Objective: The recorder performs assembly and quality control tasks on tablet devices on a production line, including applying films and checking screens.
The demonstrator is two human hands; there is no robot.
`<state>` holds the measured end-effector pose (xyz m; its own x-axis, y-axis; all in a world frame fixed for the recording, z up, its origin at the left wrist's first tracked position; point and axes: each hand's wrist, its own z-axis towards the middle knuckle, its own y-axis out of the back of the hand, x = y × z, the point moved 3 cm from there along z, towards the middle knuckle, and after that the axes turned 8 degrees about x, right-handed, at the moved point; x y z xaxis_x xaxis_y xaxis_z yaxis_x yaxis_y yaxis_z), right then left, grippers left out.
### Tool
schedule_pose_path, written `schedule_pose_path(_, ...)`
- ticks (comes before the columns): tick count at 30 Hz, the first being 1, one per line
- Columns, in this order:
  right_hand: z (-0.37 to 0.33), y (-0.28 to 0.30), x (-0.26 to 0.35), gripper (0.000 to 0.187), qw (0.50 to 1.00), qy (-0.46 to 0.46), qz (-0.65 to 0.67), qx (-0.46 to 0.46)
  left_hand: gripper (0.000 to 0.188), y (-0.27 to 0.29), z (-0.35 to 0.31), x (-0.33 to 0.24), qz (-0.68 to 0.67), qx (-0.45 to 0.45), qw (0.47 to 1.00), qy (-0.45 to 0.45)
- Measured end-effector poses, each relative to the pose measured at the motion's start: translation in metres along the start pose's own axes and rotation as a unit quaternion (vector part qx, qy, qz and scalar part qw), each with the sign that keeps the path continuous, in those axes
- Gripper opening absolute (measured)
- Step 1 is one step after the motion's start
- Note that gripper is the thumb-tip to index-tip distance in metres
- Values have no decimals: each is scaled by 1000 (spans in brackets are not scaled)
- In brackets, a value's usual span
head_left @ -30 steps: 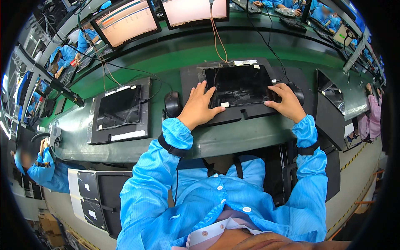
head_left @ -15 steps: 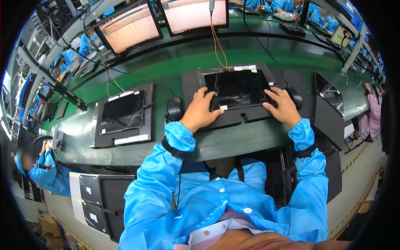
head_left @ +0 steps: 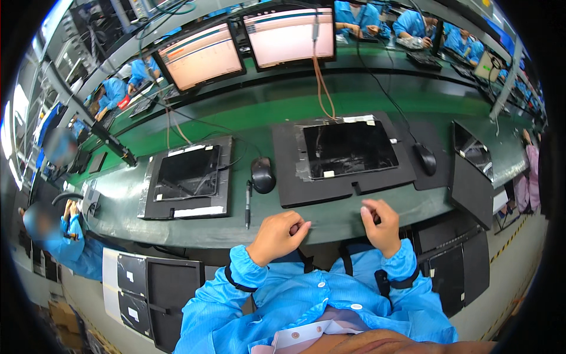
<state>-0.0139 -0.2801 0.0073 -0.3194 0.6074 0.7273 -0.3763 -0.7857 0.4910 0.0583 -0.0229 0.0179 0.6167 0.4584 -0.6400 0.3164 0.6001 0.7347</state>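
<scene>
Both my hands hover over the near edge of the green bench, drawn back from the black panel. My left hand [head_left: 279, 236] is loosely curled, thumb and fingers bent inward, with nothing seen in it. My right hand [head_left: 383, 228] is likewise curled, fingers folded toward the palm, and nothing shows in it. Beyond them a black glossy screen panel [head_left: 352, 150] lies flat on a dark foam fixture [head_left: 321, 187], small pale tabs at its edges. Neither hand touches it. A black pen [head_left: 247, 205] lies on the bench left of my left hand.
A second panel [head_left: 187, 171] rests on another fixture to the left. Black mice [head_left: 263, 174] flank the main fixture. Two lit monitors [head_left: 289, 36] stand behind, with cables hanging down. Black boards [head_left: 471, 190] lean at the right; a black tray [head_left: 171, 289] sits lower left. People work nearby.
Both my hands have let go of the panel's sides and pulled back toward me, their fingers curling in. The view has shifted, uncovering the pen.
</scene>
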Motion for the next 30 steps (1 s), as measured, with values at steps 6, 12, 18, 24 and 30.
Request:
schedule_pose_path(6,7,-22,12,8,990,54,-133,-6,26,-5,-7,35,-137,-41,987,72)
schedule_pose_path(12,-2,-24,8,6,979,73,-192,-8,27,-7,-9,25,-80,-88,993,-1)
schedule_pose_path(18,-9,-26,4,5,976,54,-210,-9,29,-6,-12,18,-75,-90,993,-15)
schedule_pose_path(24,-2,-35,2,6,973,75,-220,-10,31,-3,-13,24,-33,-106,993,-33)
schedule_pose_path(30,-11,-31,-17,11,978,41,-207,0,32,-8,-7,31,-57,-130,989,-45)
